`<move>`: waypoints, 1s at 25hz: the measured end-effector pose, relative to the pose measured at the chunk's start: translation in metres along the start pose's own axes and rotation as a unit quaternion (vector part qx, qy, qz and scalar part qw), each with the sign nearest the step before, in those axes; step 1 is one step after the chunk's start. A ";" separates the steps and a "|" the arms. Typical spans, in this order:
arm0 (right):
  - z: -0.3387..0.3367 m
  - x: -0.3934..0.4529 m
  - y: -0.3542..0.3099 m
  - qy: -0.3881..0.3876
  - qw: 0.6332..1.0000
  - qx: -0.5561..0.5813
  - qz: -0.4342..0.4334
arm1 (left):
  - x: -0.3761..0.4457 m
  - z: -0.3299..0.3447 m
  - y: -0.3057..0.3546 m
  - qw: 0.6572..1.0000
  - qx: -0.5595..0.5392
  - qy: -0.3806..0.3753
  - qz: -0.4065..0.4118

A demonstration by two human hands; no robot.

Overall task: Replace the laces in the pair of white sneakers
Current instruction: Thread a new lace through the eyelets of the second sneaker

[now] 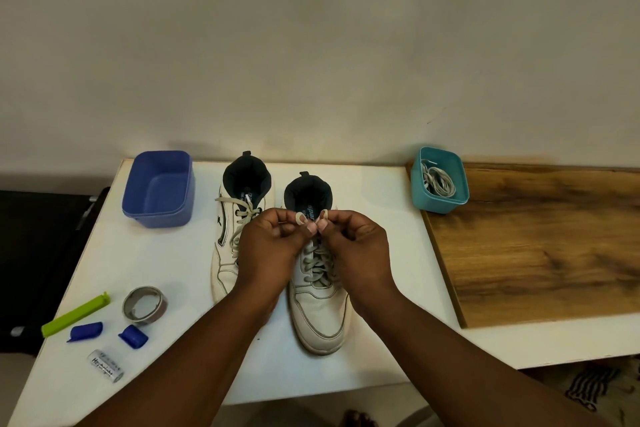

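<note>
Two white sneakers stand side by side on the white table (pixel 121 263), toes toward me. The right sneaker (pixel 320 312) is laced with a grey-white lace (pixel 317 269). My left hand (pixel 270 246) and my right hand (pixel 356 246) meet over its tongue, and each pinches a loop of that lace near the top eyelets. The left sneaker (pixel 228 253) is partly hidden behind my left hand; its lace (pixel 242 215) lies loose across the upper eyelets. A teal tub (pixel 440 201) at the back right holds a coil of laces (pixel 438 182).
An empty blue tub (pixel 157 215) stands at the back left. Near the front left lie a tape roll (pixel 144 304), a green clip (pixel 74 315), two blue caps (pixel 86 331) and a small white tube (pixel 105 366). A wooden board (pixel 540 246) covers the right side.
</note>
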State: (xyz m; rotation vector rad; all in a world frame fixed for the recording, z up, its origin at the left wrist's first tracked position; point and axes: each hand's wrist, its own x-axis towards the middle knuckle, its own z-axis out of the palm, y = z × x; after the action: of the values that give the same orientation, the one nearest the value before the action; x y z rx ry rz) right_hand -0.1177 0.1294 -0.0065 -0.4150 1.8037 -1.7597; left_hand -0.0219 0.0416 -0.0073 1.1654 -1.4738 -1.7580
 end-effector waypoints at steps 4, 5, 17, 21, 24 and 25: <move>0.000 -0.001 0.002 -0.001 1.000 0.019 0.007 | 0.002 -0.002 0.000 1.000 -0.001 -0.026 -0.002; 0.000 0.000 0.003 -0.002 1.000 0.021 0.006 | 0.002 -0.001 0.000 0.999 -0.010 -0.041 -0.001; 0.002 -0.002 0.013 0.001 0.974 -0.185 -0.127 | 0.000 -0.001 -0.004 0.996 -0.028 -0.087 0.008; 0.002 -0.004 0.012 0.029 0.988 -0.114 -0.098 | 0.004 -0.003 -0.002 0.992 -0.034 -0.116 -0.019; 0.001 -0.002 0.009 0.014 0.997 -0.057 -0.057 | 0.004 -0.003 0.000 0.992 -0.061 -0.106 -0.042; 0.001 0.000 0.007 0.005 0.998 -0.042 -0.044 | 0.004 -0.003 -0.001 0.992 -0.067 -0.096 -0.046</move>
State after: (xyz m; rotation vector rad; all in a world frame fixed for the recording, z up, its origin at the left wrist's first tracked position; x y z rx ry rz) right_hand -0.1157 0.1295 -0.0136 -0.5288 1.8973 -1.7525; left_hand -0.0211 0.0368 -0.0092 1.0334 -1.4019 -2.0474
